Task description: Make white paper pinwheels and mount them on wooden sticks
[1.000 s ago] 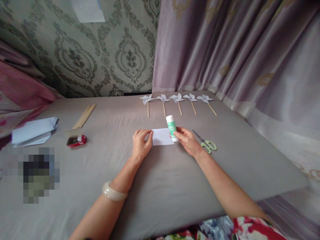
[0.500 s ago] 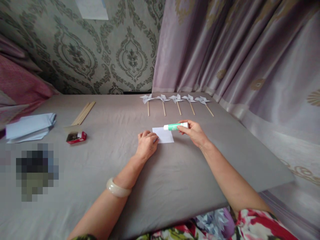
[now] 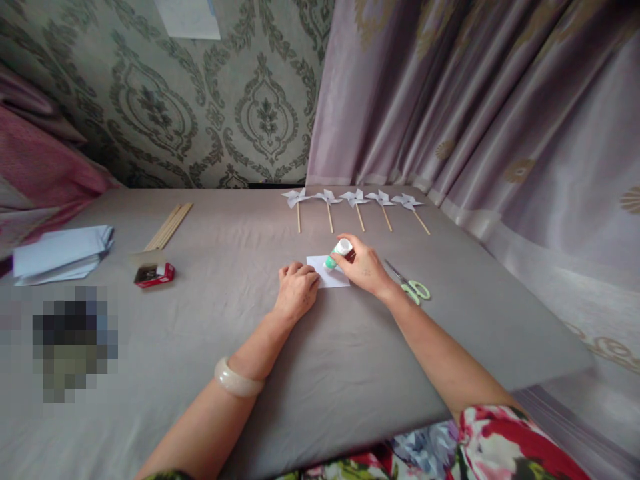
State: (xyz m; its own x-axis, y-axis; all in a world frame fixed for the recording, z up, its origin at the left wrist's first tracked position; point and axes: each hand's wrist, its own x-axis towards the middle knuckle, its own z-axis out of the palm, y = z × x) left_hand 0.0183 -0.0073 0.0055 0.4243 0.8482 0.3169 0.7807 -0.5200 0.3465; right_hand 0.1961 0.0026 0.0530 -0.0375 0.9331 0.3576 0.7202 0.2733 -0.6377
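Note:
A small white square of paper (image 3: 336,279) lies on the grey cloth in front of me. My left hand (image 3: 299,288) rests at its left edge, fingers curled together and gripping that edge. My right hand (image 3: 361,265) is wrapped round a green and white glue stick (image 3: 332,261), held tilted with its lower end down at the paper. Whether that end touches the sheet I cannot tell. Just right of my right wrist lie scissors (image 3: 416,291) with pale green handles, partly behind the wrist.
Several white paper pinwheels (image 3: 355,198) on sticks lie in a row at the back. To the left are wooden sticks (image 3: 170,227), a small open red box (image 3: 154,275) holding small dark items, and a stack of white paper (image 3: 63,252). Curtains (image 3: 450,100) hang along the right.
My right hand has moved left and turned the glue stick from level to tilted, its end lowered to the paper. The scissors have come into sight. My left hand stays in place.

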